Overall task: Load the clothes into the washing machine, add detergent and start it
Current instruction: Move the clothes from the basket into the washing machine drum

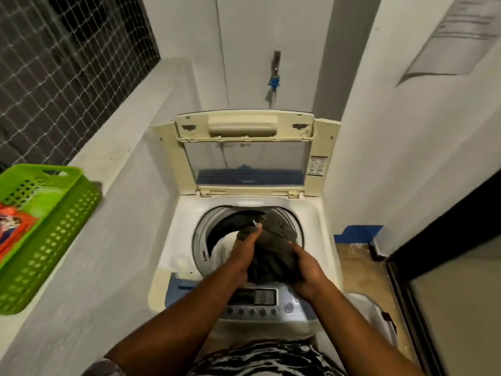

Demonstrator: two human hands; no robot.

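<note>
green basket sits on the left ledge, lid up; both grips, left hand and right hand, clench dark clothes.

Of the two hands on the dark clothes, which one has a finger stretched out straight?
The left hand: one finger points straight over the dark clothes above the drum. The right hand has its fingers curled around the bundle instead.

The single head-worn camera looks forward and steeply down, close above the open washing machine standing against the wall.
</note>
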